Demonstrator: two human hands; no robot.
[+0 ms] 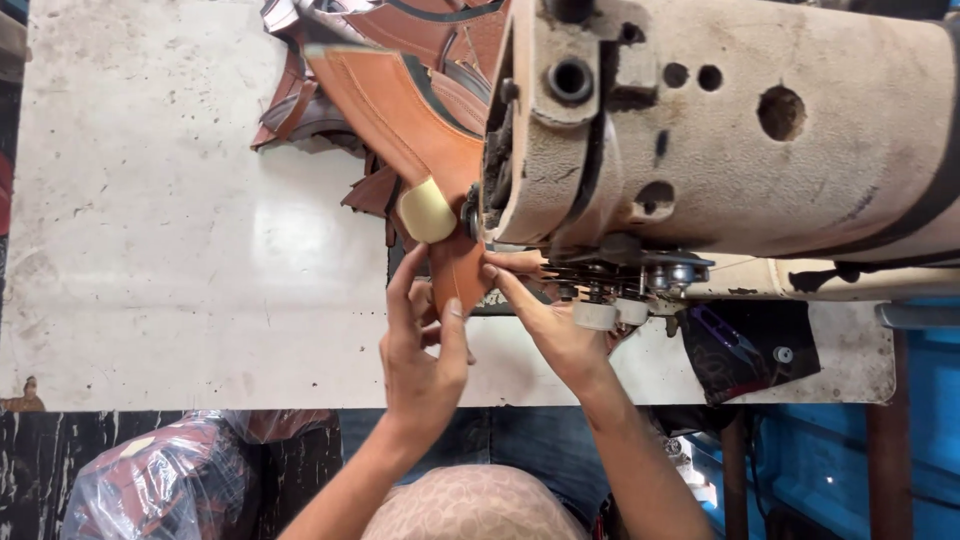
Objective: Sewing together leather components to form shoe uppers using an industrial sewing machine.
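Observation:
A brown leather piece [415, 130] with dark trim runs from the table's far side down under the head of a worn cream sewing machine [720, 130]. My left hand [420, 350] pinches the piece's near end between thumb and fingers. My right hand [545, 315] presses its fingertips on the same piece right beside the machine's needle area. A cream knob [427, 210] sticks out at the machine's left side, over the leather.
A stack of more brown leather pieces [330, 90] lies at the far side of the scuffed white table [160, 230]. A clear plastic bag [170, 480] with dark items sits below the table's near edge at left. Blue metal framing [860, 450] stands at lower right.

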